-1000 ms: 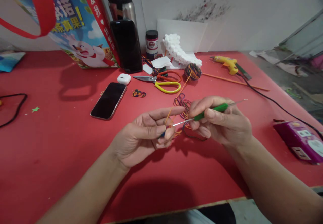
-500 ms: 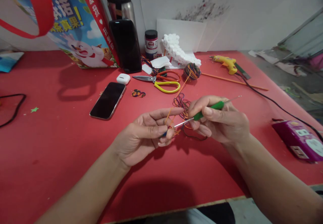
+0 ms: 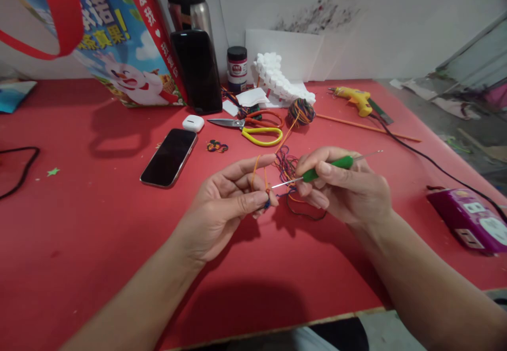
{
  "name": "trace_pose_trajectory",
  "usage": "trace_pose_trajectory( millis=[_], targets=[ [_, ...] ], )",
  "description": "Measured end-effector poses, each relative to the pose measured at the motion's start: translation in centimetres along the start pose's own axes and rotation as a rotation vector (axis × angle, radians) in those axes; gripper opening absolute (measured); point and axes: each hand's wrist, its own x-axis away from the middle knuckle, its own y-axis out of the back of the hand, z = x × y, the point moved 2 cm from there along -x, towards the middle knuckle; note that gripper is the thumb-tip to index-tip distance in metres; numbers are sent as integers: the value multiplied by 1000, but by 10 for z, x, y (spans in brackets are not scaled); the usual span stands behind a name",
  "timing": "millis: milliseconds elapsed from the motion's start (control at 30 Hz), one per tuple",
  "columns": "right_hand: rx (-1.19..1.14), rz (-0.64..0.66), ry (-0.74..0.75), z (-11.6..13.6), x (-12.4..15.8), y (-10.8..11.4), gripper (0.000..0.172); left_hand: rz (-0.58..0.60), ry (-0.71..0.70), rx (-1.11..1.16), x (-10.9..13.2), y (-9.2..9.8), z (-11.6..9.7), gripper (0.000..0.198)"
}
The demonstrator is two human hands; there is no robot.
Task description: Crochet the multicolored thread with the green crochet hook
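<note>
Between the thumb and fingers of my left hand (image 3: pixel 233 195) is a small piece of multicoloured crochet work (image 3: pixel 268 199), mostly covered by the fingertips. Orange yarn (image 3: pixel 265 176) loops over the raised index finger. My right hand (image 3: pixel 344 187) grips a crochet hook (image 3: pixel 330 168) by its green handle. The hook's thin metal shaft points left and its tip meets the work; another thin metal end sticks out to the right. Behind the hands lies a loose tangle of coloured yarn (image 3: pixel 285 165), with a wound yarn ball (image 3: pixel 301 112) farther back.
Scissors (image 3: pixel 263 136), a phone (image 3: pixel 169 158), a white earbud case (image 3: pixel 193 123) and a small crocheted scrap (image 3: pixel 216 146) lie on the red table (image 3: pixel 99 224). A yellow glue gun (image 3: pixel 356 100) and a purple box (image 3: pixel 469 219) are at right. A bag (image 3: pixel 130 50) stands back left.
My left hand has turned slightly, its index finger shifting left and up with the orange yarn. The crochet work now shows more at the fingertips. My right hand has barely moved.
</note>
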Motion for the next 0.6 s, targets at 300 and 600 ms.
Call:
trace_pose_trajectory(
  millis=[300, 600],
  targets=[
    [0, 10, 3, 0, 1, 0, 22, -22, -22, -15, -1, 1, -1, 43],
    [-2, -13, 25, 0, 0, 0, 23, -4, -34, -41, -2, 3, 0, 43]
  ],
)
